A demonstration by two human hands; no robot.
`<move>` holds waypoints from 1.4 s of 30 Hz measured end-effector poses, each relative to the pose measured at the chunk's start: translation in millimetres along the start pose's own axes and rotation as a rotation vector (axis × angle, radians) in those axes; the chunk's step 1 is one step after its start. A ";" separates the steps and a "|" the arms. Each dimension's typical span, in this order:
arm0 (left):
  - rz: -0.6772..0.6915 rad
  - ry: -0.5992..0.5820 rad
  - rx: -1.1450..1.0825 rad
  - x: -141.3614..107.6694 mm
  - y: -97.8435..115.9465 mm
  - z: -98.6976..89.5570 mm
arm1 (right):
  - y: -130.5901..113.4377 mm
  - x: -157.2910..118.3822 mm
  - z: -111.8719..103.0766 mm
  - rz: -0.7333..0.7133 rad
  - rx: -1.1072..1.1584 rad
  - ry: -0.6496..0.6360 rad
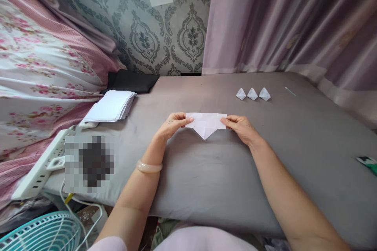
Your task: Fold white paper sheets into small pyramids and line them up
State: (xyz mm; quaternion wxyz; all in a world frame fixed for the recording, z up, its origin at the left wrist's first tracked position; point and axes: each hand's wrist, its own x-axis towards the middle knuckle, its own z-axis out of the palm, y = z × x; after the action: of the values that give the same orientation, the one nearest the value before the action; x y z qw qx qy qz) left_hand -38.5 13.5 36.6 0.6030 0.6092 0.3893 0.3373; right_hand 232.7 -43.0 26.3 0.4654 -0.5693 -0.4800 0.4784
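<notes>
A folded white paper point(205, 121) is held up over the grey cloth-covered table point(212, 180), with a flat band across its top and a triangular point hanging down at the middle. My left hand point(176, 122) pinches its left end between thumb and fingers. At the right end, my right hand point(238, 125) grips it the same way, thumb in front. Further back on the right, three small white folded paper pieces point(252, 94) stand in a row, apart from both hands.
A stack of white paper point(110, 106) lies at the back left beside a black folded item point(132, 81). Nearer are a white power strip point(43, 164), cables and a turquoise fan point(44, 233). A thin stick point(290, 91) lies back right; a green packet point(368, 162) is at the right edge.
</notes>
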 end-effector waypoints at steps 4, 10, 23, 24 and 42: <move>0.051 -0.056 0.097 -6.4 14.2 -4.3 | -11.8 -5.6 -4.5 -0.048 -0.060 -0.171; 0.302 -0.075 0.475 -14.4 32.8 -5.0 | -29.0 -17.1 -6.6 -0.375 -0.454 -0.132; 0.579 -0.008 1.302 -14.6 -15.5 2.4 | 8.9 -7.4 12.5 -0.808 -1.229 -0.037; 0.556 -0.041 1.292 -14.8 -16.9 2.6 | 10.5 -7.3 12.6 -0.780 -1.206 -0.069; 0.067 0.222 0.682 -10.0 -28.0 -1.2 | 6.0 6.0 3.7 -0.116 -0.682 -0.051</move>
State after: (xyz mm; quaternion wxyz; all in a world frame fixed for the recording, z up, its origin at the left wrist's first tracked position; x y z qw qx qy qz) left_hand -46.1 4.4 9.3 0.3078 0.7475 0.5222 0.2716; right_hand 230.0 -37.4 19.4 0.2629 -0.6518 -0.6552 0.2771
